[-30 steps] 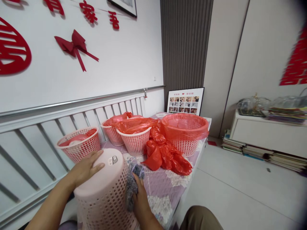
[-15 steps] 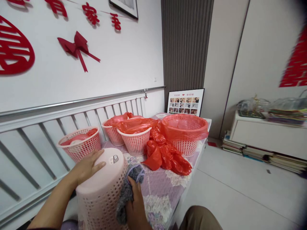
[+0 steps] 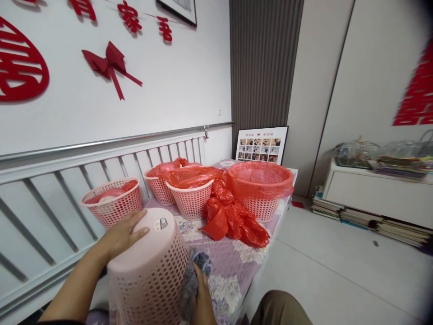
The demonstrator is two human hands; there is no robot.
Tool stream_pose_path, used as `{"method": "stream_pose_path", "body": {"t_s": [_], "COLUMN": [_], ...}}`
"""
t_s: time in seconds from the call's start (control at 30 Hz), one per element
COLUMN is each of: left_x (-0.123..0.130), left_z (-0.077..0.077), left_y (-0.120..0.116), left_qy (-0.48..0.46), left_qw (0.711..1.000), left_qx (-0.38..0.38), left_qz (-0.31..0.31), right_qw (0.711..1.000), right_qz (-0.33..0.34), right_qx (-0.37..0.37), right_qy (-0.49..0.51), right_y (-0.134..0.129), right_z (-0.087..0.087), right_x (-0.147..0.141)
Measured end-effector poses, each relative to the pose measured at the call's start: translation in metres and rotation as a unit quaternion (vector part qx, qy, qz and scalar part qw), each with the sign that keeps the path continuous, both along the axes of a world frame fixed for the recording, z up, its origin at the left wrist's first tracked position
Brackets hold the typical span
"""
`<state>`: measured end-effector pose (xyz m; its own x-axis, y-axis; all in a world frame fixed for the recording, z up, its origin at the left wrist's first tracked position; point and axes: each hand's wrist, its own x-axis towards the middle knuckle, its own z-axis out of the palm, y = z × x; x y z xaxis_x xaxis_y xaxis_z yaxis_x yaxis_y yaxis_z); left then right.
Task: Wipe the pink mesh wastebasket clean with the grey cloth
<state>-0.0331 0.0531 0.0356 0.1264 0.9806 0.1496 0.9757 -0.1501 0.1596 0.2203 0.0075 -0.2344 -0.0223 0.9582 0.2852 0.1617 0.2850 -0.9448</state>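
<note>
A pale pink perforated plastic basket (image 3: 149, 266) is turned bottom up and tilted in front of me, with a small label on its base. My left hand (image 3: 126, 234) grips the base's upper left edge, its thumb lying across the flat bottom and its fingertips over the rim. On the basket's right side, my right hand (image 3: 202, 293) is closed around a grey cloth (image 3: 191, 282) and presses it to the perforated wall. The cloth is bunched, and parts of the fingers are hidden by it.
More baskets (image 3: 192, 203) stand behind on the flowered tablecloth (image 3: 225, 264), several holding red plastic bags. A large basket lined with a red bag (image 3: 260, 180) is at the right. A loose roll of red bags (image 3: 233, 221) lies in front of it. A white radiator (image 3: 67, 194) runs along the left wall.
My right hand and the grey cloth have slid down and to the right along the basket's side. My left hand keeps its place on the base.
</note>
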Motion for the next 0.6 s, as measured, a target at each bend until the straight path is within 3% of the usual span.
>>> {"method": "stream_pose_path", "body": {"t_s": [0.07, 0.17, 0.33, 0.43, 0.53, 0.6], "left_x": [0.000, -0.002, -0.004, -0.003, -0.001, -0.001], "left_z": [0.000, -0.001, -0.003, -0.002, -0.001, -0.001], "left_y": [0.000, 0.000, 0.000, 0.000, 0.000, 0.000], "left_qy": [0.000, -0.004, -0.003, 0.002, 0.004, 0.005], "left_qw": [1.000, 1.000, 0.999, 0.999, 1.000, 1.000], "left_qx": [0.001, 0.007, 0.039, 0.037, 0.028, 0.018], "left_qz": [-0.002, -0.012, -0.020, -0.018, -0.013, -0.012], "right_qw": [0.999, 0.998, 0.997, 0.982, 0.968, 0.970], "right_qz": [-0.028, -0.042, 0.014, 0.059, 0.098, 0.094], "right_qx": [-0.035, -0.025, 0.073, 0.154, 0.202, 0.207], "right_qy": [0.030, 0.041, -0.027, -0.088, -0.115, -0.089], "right_y": [0.003, 0.003, -0.017, -0.027, -0.024, -0.012], "right_z": [-0.010, 0.003, 0.071, 0.113, 0.142, 0.152], "right_x": [0.003, -0.002, -0.021, -0.030, -0.032, -0.029]}}
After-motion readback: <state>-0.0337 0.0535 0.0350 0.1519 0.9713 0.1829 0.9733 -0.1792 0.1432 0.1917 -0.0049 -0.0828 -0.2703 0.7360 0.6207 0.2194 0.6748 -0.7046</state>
